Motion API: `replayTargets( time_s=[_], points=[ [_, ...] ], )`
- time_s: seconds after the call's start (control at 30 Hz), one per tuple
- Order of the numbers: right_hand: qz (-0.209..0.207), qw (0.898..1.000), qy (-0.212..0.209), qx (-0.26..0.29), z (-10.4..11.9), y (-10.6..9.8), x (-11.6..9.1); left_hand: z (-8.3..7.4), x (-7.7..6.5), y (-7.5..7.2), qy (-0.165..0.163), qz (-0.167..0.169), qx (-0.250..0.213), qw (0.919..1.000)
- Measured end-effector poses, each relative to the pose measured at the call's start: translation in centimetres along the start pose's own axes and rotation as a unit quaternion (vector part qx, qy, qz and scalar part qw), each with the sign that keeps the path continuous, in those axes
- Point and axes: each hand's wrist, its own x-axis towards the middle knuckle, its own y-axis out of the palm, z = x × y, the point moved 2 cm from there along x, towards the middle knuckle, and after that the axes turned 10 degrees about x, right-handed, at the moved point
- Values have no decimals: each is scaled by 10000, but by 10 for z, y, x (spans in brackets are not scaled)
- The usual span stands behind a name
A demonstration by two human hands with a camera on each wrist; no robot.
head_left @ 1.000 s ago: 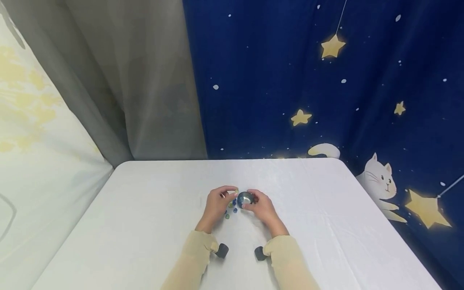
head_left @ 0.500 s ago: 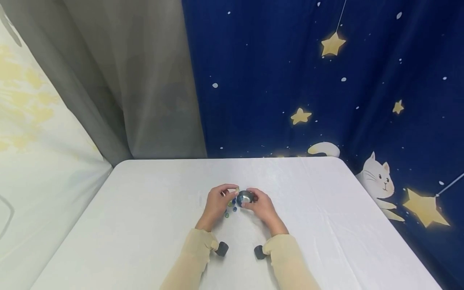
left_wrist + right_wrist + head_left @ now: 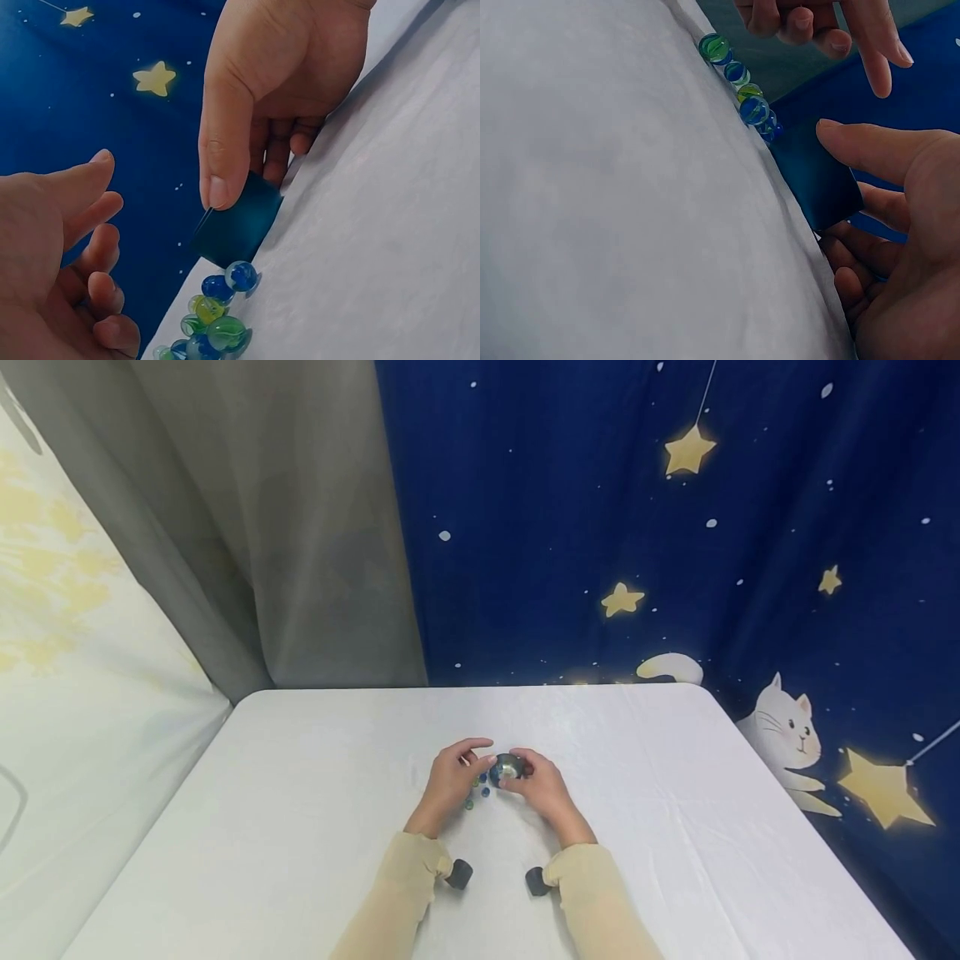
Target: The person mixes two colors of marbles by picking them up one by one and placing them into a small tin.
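A small teal cup [image 3: 508, 766] with a shiny silver inside sits on the white table. My right hand [image 3: 545, 787] grips it at the side, with the thumb [image 3: 855, 139] on the near wall and the fingers round the far side. Left of the cup, my left hand [image 3: 448, 781] hovers with thumb and index finger apart and nothing between them. Its other fingers [image 3: 105, 292] curl loosely. Below that hand lie several glass marbles [image 3: 226, 334] in blue, green and yellow, clustered beside the cup. What lies inside the cup is too small to make out clearly.
The white-covered table [image 3: 300, 793] extends around both hands. A grey curtain [image 3: 330, 568] and a dark blue star-patterned curtain [image 3: 540, 527] hang behind its far edge. Black wrist devices [image 3: 460, 874] are on both sleeves.
A yellowish marble was pinched in my left fingertips at the cup's rim; now it is gone from them and the fingers have parted. My right hand keeps its hold on the cup.
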Motion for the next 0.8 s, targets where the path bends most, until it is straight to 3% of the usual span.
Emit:
replayTargets(
  time_s=[0.2,0.47,0.8],
  points=[
    [-50,10000,47,-60,0,1,1,1,0,-5,77,-25,-1,10000],
    [-16,10000,66,30,0,1,1,3,1,-9,161,-103,346,9992],
    [15,10000,81,40,2,0,0,6,-1,-13,160,40,488,9987]
  ],
)
